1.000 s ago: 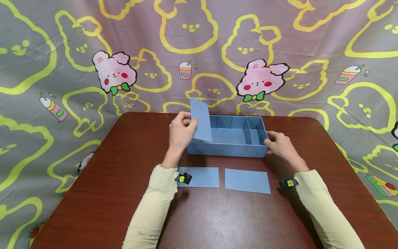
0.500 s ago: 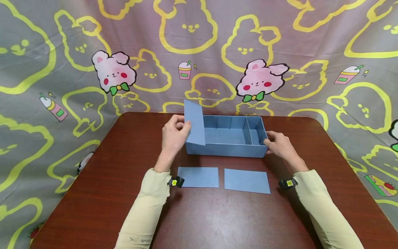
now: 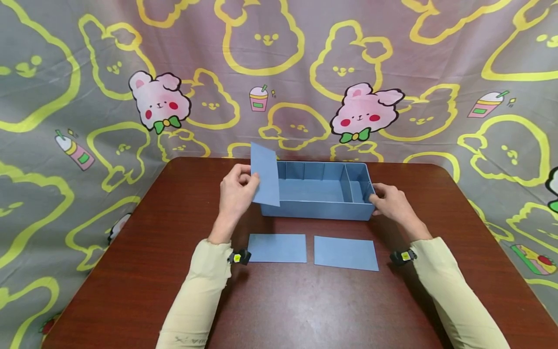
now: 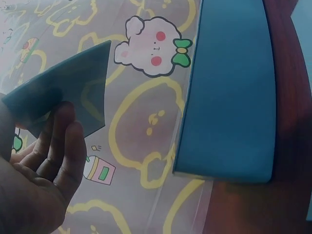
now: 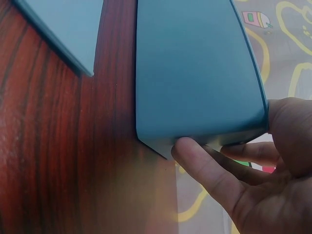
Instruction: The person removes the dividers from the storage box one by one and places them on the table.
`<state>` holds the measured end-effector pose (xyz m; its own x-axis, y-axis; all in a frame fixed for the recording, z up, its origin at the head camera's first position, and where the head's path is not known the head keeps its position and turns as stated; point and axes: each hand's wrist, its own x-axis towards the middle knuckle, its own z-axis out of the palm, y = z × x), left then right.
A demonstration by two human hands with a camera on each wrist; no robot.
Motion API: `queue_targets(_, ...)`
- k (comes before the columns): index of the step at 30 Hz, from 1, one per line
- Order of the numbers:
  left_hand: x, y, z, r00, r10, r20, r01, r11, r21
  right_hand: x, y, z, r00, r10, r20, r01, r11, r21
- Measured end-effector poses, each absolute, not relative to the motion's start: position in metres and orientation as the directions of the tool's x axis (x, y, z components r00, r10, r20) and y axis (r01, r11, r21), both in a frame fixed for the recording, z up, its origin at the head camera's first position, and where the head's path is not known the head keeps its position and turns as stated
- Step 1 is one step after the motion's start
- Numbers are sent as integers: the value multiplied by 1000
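Note:
My left hand [image 3: 236, 188] pinches a flat blue divider panel [image 3: 265, 175] between thumb and fingers. The panel is tilted, above the left end of a blue storage box [image 3: 317, 210]. In the left wrist view, the panel [image 4: 73, 87] stands apart from the box's long side [image 4: 226, 92]. My right hand [image 3: 392, 202] grips the right end wall of the box. In the right wrist view, a finger presses the outside of that end [image 5: 200, 73], and the thumb lies by the rim. Inside the box, a crosswise divider [image 3: 350, 184] stands near the right end.
Two flat blue panels, a left one [image 3: 277, 248] and a right one [image 3: 346, 253], lie side by side on the brown table [image 3: 305, 305] in front of the box. A patterned curtain [image 3: 296, 87] hangs behind the table.
My left hand has moved left with the divider panel, uncovering more of the box's inside. The right hand and the box stay in place.

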<state>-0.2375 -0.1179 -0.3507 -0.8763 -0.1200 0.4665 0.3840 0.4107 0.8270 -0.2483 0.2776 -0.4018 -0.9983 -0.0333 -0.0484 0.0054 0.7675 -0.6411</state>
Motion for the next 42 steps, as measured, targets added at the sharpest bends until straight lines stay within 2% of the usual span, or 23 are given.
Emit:
queue_targets(22,-248,-152,-356,-899,-129,419,336,411,847,-249,277,-403,-999,-34,-40,1,759,-652)
queue_targets(32,-252,-172,-359,-954,-90,286,224,421,879,-249,278,-403,-997,-32,-64,17,760,-649)
queue_targets(42,-255,-186,-361,-992,-15,125,102,488,867,-249,278,-402,-997,-30,-65,19,761,-649)
